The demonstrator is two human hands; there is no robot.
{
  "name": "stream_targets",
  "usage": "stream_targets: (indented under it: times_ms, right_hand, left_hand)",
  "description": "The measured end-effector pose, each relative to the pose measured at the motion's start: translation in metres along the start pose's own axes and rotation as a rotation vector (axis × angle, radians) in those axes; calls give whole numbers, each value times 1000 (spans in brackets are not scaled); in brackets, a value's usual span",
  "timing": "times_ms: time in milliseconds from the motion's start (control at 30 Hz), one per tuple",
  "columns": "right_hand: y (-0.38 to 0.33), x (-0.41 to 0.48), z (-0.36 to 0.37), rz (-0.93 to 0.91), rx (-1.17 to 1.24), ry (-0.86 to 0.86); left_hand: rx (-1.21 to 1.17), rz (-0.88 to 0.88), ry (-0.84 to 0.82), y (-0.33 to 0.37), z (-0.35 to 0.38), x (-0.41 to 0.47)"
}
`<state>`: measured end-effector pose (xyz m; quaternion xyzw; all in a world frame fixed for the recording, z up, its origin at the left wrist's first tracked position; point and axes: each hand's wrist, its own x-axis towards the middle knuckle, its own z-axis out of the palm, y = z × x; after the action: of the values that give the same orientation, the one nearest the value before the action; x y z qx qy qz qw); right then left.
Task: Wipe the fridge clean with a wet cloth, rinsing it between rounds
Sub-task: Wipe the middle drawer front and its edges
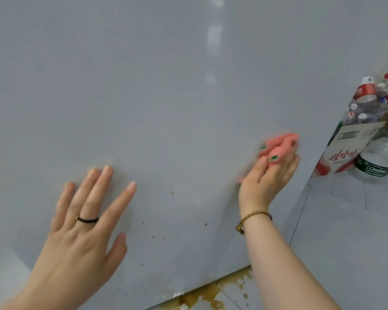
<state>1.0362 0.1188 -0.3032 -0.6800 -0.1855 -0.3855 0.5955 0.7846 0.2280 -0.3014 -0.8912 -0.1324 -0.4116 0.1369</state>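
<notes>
Grey fridge point(166, 97) panel: brown specks remain low, so we judge wiping unfinished. Our left hand point(81, 222) presses flat, fingers spread; our right hand point(267, 177) grips the pink cloth point(278, 145).

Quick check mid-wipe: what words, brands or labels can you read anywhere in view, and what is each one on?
"Cestbon": green label of the clear water bottle.
"娃哈哈": red characters, upside down in this view, on the white carton.
Red bottle label: white marks, too blurred to read.
Small print under the carton's characters: too small to read.
Fridge panel: no text.
</notes>
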Motion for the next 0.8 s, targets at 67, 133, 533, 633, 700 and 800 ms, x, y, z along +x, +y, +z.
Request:
stream_targets:
  times_ms: [67, 133, 533, 633, 700, 800]
  right_hand:
    - [-16, -9, 4, 191, 87, 18]
    - [-40, -39, 14, 121, 129, -26]
    - [-41, -54, 12, -766, -70, -267]
    - [-73, -74, 19, -285, 62, -211]
    - [-98, -108, 26, -406, 45, -305]
    - [-107, -141, 30, -1110, -57, -486]
  left_hand:
    - [-41, -73, 26, -8, -5, -15]
    - [-102, -205, 68, -10, -10, -25]
    - [-607, -854, -13, -19, -35, -52]
    - [-691, -854, -9, -22, -41, -52]
    - [-727, -885, -28, -24, -44, -54]
    - [-815, -941, -26, -27, -47, -57]
